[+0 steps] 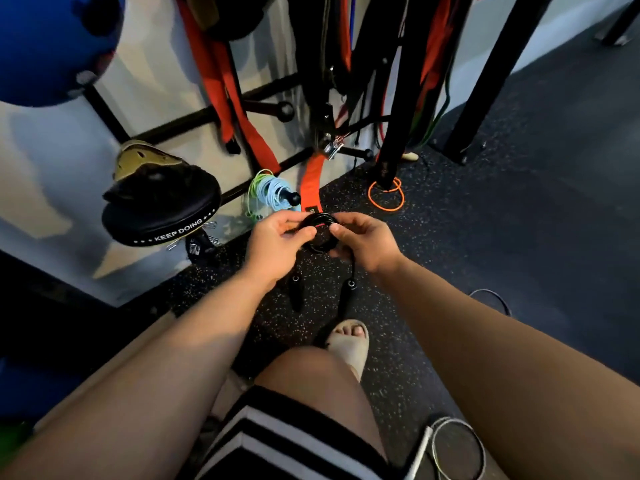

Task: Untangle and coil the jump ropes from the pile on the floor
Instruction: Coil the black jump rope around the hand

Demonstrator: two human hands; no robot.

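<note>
While 2 handles dangle, 2 hands grip 1 coil.

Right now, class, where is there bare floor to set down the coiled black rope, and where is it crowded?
Bare floor lies right of the black rope and the orange rope loop, up to the black post. Crowded: the rack with hanging bands, the blue-green rope and the pad.

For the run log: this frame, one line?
left hand: holds black rope coil | right hand: holds same coil | handles: dangling below | orange rope: on floor
</note>
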